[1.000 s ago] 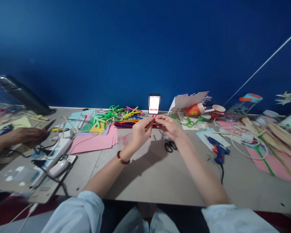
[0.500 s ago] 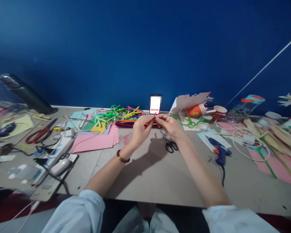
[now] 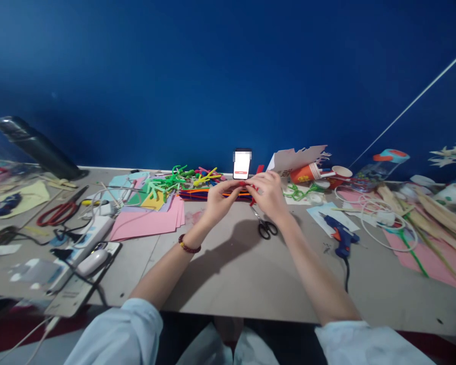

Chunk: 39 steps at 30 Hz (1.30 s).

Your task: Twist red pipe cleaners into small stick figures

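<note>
My left hand (image 3: 221,202) and my right hand (image 3: 266,195) meet over the back middle of the table. Both are closed, fingertips pinching a red pipe cleaner (image 3: 260,168). One red end sticks up beyond my right fingers, and more red shows between the hands; the rest is hidden by the fingers. Just behind my hands lies a bundle of purple, orange and red pipe cleaners (image 3: 197,195). A pair of black-handled scissors (image 3: 266,228) rests below my right hand. Against the blue wall leans a phone (image 3: 242,165) with a lit screen.
Left of my hands are pink paper sheets (image 3: 144,225), green pipe cleaners (image 3: 163,183), red-handled scissors (image 3: 57,214) and a power strip (image 3: 81,248). To the right lie a blue glue gun (image 3: 340,234), orange paper cups (image 3: 304,174) and a coiled white cable (image 3: 387,215).
My right hand has turned, its fingers now curling over the red pipe cleaner. More red shows above and below that hand. My left hand keeps its pinch, nearly in place.
</note>
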{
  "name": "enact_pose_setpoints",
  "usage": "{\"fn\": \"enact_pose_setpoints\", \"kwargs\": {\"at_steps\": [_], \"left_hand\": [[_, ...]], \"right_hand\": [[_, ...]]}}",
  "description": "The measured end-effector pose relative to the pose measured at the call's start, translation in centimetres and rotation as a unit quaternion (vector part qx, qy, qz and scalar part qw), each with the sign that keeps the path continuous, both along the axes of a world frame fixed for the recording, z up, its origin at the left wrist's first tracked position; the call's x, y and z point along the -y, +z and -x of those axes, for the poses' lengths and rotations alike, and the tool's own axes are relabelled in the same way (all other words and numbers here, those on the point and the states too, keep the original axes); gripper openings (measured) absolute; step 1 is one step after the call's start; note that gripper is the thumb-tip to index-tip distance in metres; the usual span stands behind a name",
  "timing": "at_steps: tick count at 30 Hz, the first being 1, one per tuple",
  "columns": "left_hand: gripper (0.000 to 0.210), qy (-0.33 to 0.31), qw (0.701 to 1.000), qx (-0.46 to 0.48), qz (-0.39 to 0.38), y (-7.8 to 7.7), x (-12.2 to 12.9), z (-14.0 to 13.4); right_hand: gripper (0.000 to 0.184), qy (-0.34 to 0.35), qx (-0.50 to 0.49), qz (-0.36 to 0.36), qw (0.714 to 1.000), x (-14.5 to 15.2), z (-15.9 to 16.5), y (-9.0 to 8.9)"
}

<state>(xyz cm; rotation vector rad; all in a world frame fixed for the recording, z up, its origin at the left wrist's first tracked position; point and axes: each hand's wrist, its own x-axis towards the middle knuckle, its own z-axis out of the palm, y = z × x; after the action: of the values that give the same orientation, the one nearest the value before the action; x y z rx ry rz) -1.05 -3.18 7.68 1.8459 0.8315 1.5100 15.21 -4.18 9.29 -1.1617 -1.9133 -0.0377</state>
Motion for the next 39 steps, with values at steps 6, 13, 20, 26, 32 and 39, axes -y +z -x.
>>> {"fn": "enact_pose_setpoints", "kwargs": {"at_steps": [6, 13, 20, 26, 32, 39], "left_hand": [[0.02, -0.03, 0.989, -0.103, -0.097, 0.7, -0.8, 1.3], [0.017, -0.013, 0.98, -0.116, -0.162, -0.1, -2.0, 1.7], [0.016, -0.025, 0.98, -0.106, -0.164, 0.0, -2.0, 1.9], [0.017, -0.017, 0.982, -0.103, -0.155, 0.2, -1.8, 1.9], [0.017, -0.014, 0.983, -0.097, -0.152, 0.5, -1.6, 1.8], [0.018, -0.046, 0.99, -0.082, -0.109, 0.3, -1.8, 2.1]], "right_hand": [[0.027, -0.022, 0.092, -0.049, 0.994, 0.5, -0.5, 0.7], [0.028, -0.031, 0.155, -0.11, 0.981, 0.5, -0.6, 0.7], [0.028, -0.048, 0.191, -0.169, 0.966, 0.4, -0.5, 0.8], [0.029, -0.051, 0.197, -0.15, 0.968, 0.6, -0.3, 0.8], [0.024, -0.043, 0.176, -0.115, 0.977, 0.8, -0.1, 0.7], [0.022, -0.044, 0.155, -0.097, 0.982, 1.0, 0.1, 1.1]]}}
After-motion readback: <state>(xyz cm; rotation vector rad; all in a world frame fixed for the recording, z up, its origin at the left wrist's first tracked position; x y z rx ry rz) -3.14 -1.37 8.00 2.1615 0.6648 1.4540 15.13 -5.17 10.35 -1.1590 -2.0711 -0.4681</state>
